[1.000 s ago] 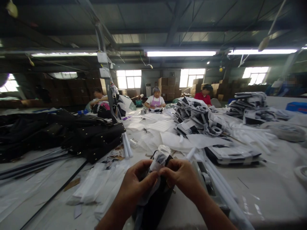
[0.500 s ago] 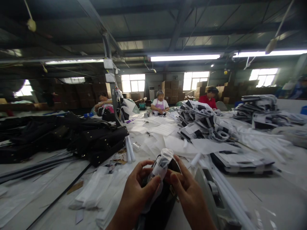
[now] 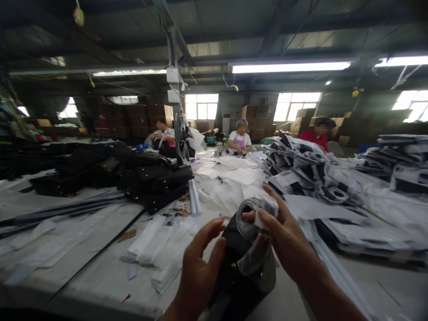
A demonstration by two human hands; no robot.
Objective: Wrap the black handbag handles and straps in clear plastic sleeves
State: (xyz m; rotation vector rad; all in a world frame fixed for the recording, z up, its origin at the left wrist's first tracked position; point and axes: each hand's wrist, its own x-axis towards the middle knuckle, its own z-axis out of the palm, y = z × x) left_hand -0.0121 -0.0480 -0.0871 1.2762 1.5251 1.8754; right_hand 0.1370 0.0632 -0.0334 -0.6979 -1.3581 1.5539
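In the lower middle stands a black bag (image 3: 239,285) with small metal studs. At its top is a loop wrapped in translucent plastic (image 3: 246,225), apparently its handle. My right hand (image 3: 289,238) pinches the wrapped loop between thumb and fingers, one fingertip showing through its opening. A loose tail of plastic hangs down over the bag's side. My left hand (image 3: 200,263) is at the bag's left, its thumb and fingers apart and curved. Nothing shows between them. Whether its fingertips touch the bag I cannot tell.
Black studded bags (image 3: 157,183) are heaped at the left. Flat white plastic sleeves (image 3: 150,243) lie nearer. At the right are a pile of wrapped pieces (image 3: 297,165) and a flat wrapped bag (image 3: 371,240). A metal post (image 3: 174,102) rises at the table; co-workers (image 3: 239,140) sit beyond.
My left hand has let go of the plastic-wrapped part and moved away to its left. My right hand now grips the loop, which has turned to show its opening. The view has swung left.
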